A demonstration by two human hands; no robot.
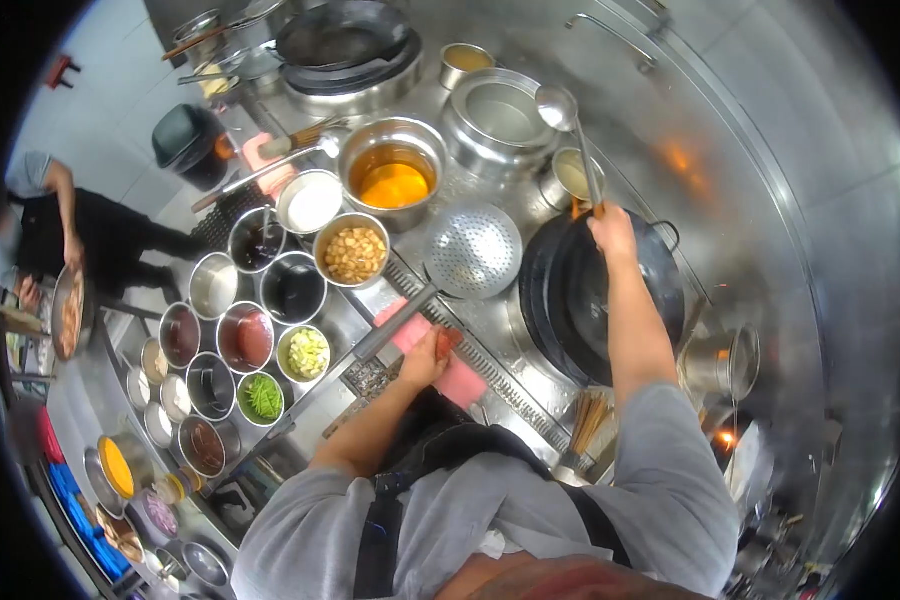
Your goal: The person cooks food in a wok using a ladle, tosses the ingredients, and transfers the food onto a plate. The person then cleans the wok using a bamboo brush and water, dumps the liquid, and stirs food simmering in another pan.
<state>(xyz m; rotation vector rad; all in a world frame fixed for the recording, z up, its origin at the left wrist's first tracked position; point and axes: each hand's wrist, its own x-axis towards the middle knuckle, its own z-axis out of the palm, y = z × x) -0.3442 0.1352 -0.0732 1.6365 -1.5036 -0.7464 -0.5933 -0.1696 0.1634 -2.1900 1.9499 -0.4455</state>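
Observation:
My right hand [613, 232] is closed round the handle of a steel ladle [558, 107]. The ladle's bowl is up by the rim of a large steel pot [500, 112]. Beneath my right forearm sits a black wok [570, 290] on the stove. My left hand [425, 362] is closed at the counter's front edge, over a pink cloth [460, 382]. A small red-brown thing [449, 341] shows at its fingers; its kind is unclear. Close by lies a perforated strainer [473, 250], its dark handle pointing toward my left hand.
Left stand several steel pots of ingredients, including chopped greens [262, 397], brown cubes [353, 255] and a pot of orange liquid [394, 180]. A flame [726, 438] burns at right. Another person [100, 220] at far left holds a pan [69, 312].

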